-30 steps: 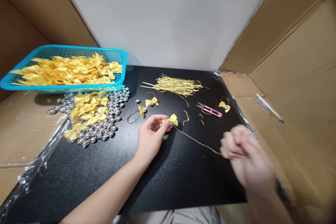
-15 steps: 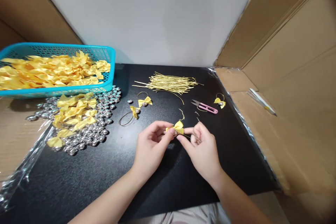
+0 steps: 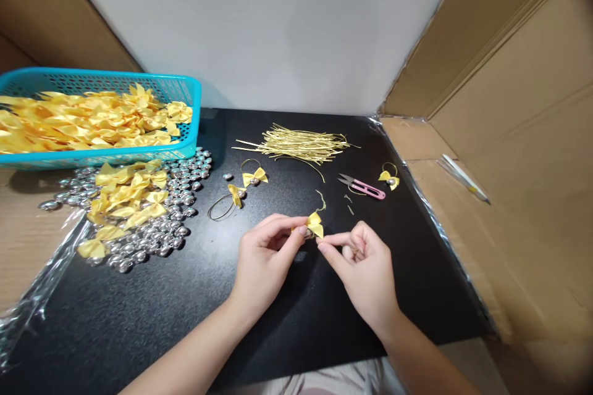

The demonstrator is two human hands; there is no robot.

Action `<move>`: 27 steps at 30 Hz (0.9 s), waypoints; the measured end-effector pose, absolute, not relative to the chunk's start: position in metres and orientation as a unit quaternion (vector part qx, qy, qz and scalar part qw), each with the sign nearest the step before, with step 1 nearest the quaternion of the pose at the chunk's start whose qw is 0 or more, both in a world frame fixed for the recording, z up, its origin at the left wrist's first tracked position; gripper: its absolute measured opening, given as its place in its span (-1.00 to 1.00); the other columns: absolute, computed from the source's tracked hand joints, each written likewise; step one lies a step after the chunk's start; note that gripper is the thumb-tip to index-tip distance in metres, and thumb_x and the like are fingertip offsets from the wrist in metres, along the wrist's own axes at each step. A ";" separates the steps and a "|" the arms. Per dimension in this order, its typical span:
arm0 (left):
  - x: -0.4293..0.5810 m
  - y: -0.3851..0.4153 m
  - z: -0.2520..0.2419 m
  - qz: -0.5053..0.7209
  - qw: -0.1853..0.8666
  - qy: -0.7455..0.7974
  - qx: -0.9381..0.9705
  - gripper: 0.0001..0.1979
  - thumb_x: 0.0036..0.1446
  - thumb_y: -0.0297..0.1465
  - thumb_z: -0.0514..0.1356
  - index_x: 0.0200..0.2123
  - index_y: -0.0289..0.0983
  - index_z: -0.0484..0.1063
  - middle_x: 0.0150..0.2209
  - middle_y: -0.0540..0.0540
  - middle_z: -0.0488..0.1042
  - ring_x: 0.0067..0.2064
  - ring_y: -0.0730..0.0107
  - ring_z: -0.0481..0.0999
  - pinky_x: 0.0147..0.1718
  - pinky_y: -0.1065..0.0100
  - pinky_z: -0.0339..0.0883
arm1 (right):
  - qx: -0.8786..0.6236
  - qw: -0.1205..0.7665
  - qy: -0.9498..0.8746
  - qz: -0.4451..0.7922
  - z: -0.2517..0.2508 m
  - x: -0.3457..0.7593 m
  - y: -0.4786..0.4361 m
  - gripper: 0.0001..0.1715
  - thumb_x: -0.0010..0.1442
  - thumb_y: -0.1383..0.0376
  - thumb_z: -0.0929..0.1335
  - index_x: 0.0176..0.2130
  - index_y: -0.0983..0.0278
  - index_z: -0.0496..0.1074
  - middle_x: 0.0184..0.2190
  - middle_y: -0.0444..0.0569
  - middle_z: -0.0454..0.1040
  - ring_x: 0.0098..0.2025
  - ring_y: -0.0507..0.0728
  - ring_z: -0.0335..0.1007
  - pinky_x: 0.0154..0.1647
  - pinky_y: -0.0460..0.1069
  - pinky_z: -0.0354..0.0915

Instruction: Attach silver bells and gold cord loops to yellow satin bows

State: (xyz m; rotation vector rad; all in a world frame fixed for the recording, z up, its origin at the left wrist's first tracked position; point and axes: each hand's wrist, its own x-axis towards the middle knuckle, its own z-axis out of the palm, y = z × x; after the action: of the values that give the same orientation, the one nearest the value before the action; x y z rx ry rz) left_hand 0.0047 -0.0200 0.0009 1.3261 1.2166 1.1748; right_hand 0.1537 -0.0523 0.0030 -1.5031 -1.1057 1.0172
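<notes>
A yellow bow (image 3: 315,224) with a silver bead is pinched between the thumb and fingers of my left hand (image 3: 271,259), over the middle of the black table. Just right of it, the thumb and forefinger of my right hand (image 3: 365,265) press together at the bow's lower edge, on something too small to make out. Beyond my hands lies a bundle of gold cords (image 3: 303,144). Pink snips (image 3: 365,189) rest beyond my right hand. Two bows with beads and cord loops (image 3: 254,177) lie beyond my left hand, and another such bow (image 3: 390,180) is right of the snips.
A turquoise basket (image 3: 197,117) full of yellow bows stands at the back left. In front of it, loose yellow bows (image 3: 132,194) lie among many silver beads (image 3: 162,241). A white pen-like tool (image 3: 463,178) lies on cardboard (image 3: 417,136) at the right.
My right hand has shifted slightly right and down, its thumb and forefinger now meeting at the bow's edge. The bow has turned a little in my left hand.
</notes>
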 end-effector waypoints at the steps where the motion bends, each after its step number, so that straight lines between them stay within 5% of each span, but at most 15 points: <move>1: 0.004 -0.020 0.001 0.480 0.472 0.500 0.545 -0.90 0.11 -0.41 0.29 -0.32 -0.19 0.64 -0.38 -0.05 0.58 -0.37 0.42 0.55 -0.38 0.48 0.42 | -0.618 0.486 -0.453 0.420 0.003 0.154 -0.053 -0.41 0.07 0.26 0.44 -0.50 0.20 -0.10 -0.37 0.01 0.61 -0.63 -0.10 -0.14 -0.62 -0.10 -0.01; 7: 0.003 -0.022 0.003 0.491 0.398 0.473 0.614 -0.87 0.11 -0.50 0.28 -0.29 -0.23 0.63 -0.38 -0.06 0.59 -0.39 0.47 0.54 -0.43 0.53 0.41 | -0.617 0.493 -0.454 0.413 0.002 0.148 -0.055 -0.40 -0.04 0.29 0.48 -0.51 0.20 -0.07 -0.31 0.03 0.60 -0.65 -0.14 -0.12 -0.64 -0.13 0.01; 12: 0.005 -0.024 0.007 0.505 0.360 0.426 0.658 -0.81 0.09 -0.59 0.26 -0.27 -0.26 0.62 -0.38 -0.05 0.59 -0.40 0.51 0.55 -0.46 0.57 0.42 | -0.600 0.535 -0.421 0.420 0.002 0.143 -0.052 -0.38 -0.06 0.27 0.49 -0.53 0.21 -0.08 -0.46 -0.04 0.56 -0.65 -0.14 -0.14 -0.67 -0.16 -0.04; 27: 0.005 -0.023 0.007 0.490 0.396 0.421 0.653 -0.81 0.01 -0.56 0.36 -0.27 -0.26 0.63 -0.35 -0.04 0.60 -0.36 0.54 0.58 -0.40 0.62 0.48 | -0.605 0.549 -0.394 0.421 0.002 0.148 -0.055 -0.39 -0.05 0.28 0.48 -0.54 0.22 -0.07 -0.54 -0.05 0.54 -0.65 -0.15 -0.12 -0.65 -0.18 -0.02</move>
State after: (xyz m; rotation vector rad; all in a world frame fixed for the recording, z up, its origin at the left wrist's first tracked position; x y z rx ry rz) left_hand 0.0051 -0.0234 0.0075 1.6538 1.0665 1.2415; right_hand 0.1485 -0.0550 0.0020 -1.4316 -0.9327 0.9977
